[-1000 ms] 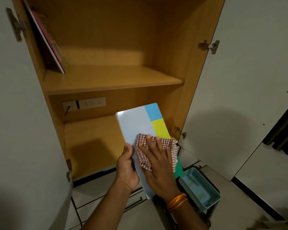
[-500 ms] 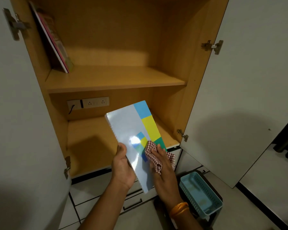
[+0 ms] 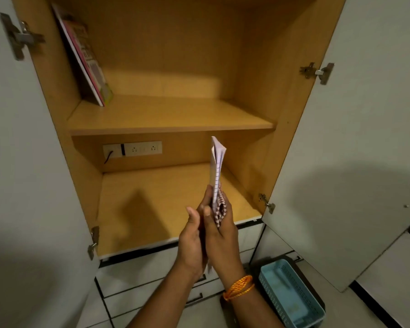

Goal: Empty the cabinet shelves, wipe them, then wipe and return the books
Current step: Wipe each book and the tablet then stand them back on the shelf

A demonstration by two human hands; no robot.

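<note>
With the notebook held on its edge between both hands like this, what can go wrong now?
1. The notebook stands edge-on, gripped only at its lower part between the left hand and right hand; it may slip and fall toward the blue basket.
2. The checked cloth is bunched against it, so the grip may be less sure.
3. Its top pages fan open and may bend against the upper shelf.

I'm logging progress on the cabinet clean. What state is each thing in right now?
Spiral notebook: held edge-on, upright, between both hands.
Checked cloth: pressed against the notebook by the right hand.
Left hand: grips the notebook.
Pink book: leaning on the upper shelf.
Cabinet doors: open.
Blue basket: on the floor.
</note>
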